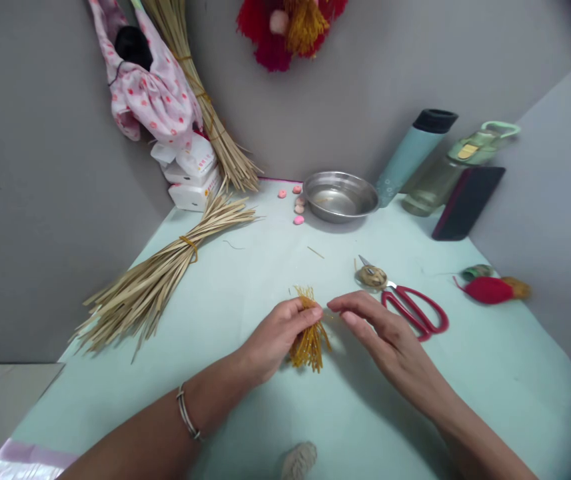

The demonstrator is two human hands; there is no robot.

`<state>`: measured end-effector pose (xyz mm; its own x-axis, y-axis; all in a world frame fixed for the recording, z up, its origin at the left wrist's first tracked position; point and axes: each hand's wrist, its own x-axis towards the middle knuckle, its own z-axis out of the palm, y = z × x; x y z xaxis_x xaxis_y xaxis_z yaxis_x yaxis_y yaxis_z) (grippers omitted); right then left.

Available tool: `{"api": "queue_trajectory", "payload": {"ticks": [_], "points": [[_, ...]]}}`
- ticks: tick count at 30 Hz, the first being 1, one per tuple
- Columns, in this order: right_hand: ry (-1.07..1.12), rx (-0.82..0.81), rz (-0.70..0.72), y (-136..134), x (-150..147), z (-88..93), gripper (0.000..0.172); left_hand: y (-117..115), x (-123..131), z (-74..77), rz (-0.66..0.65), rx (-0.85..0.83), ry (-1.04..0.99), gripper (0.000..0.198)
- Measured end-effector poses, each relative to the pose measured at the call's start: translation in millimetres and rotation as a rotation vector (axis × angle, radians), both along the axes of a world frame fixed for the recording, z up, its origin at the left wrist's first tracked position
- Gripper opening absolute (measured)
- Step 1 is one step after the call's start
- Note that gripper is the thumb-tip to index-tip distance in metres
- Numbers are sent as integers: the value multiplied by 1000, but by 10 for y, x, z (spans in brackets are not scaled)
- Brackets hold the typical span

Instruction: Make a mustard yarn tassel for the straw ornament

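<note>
My left hand (278, 333) is closed around the middle of a small yellow tassel bundle (310, 343), whose strands stick out above and below my fingers. My right hand (372, 323) reaches in from the right with thumb and forefinger pinched close to the bundle's waist, perhaps on a thin thread I cannot make out. Both hands hover just over the pale green table (265, 413). A silver bracelet (188, 417) sits on my left wrist.
Red-handled scissors (412, 307) lie right of my right hand, by a small thread spool (372, 275). A steel bowl (340, 195), pink beads (298, 219), two bottles (412, 157) and a dark case (468, 202) stand at the back. Straw bundles (160, 277) lie left. A red tassel (490, 290) lies right.
</note>
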<state>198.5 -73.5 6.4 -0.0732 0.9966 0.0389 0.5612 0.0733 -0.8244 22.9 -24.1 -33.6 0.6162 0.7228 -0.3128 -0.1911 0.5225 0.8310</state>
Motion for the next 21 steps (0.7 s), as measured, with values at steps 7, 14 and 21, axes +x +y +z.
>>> {"api": "queue_trajectory", "payload": {"ticks": [7,14,21], "points": [[139,-140,0,13,-37,31,24,-16,-6,49,-47,3,36,29],[352,-232,-71,-1,-26,-26,26,-29,-23,72,-281,23,-1,31],[510,-192,-208,39,34,-90,24,-4,-33,86,-174,61,21,25]]}}
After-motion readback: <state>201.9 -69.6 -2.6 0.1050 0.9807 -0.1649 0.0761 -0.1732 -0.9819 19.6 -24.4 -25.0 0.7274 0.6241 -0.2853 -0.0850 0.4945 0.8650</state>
